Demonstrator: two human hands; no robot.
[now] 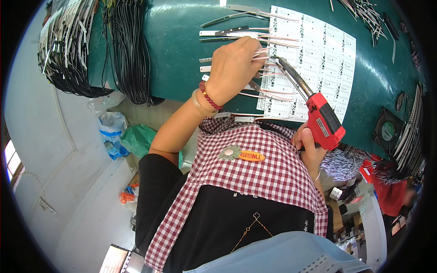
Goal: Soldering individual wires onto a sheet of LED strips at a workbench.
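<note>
My left hand [233, 68] reaches onto the green table [182, 41] and pinches thin pink wires [268, 52] attached to small white strips. A red bead bracelet sits on its wrist. My right hand [309, 145] grips a red soldering gun [321, 118]; its metal tip [278, 60] points at the wires beside my left fingers. Below them lies a white sheet of small circuit boards [318, 54]. Several more wired strips [227, 32] lie in a row on the table to the left of the sheet.
Bundles of black and white cables [104, 45] hang over the table's left end. More wire pieces [364, 13] lie at the top right, and a small fan [388, 131] stands at the right edge. Plastic bags [123, 136] sit on the floor. Another person in red [393, 193] is at lower right.
</note>
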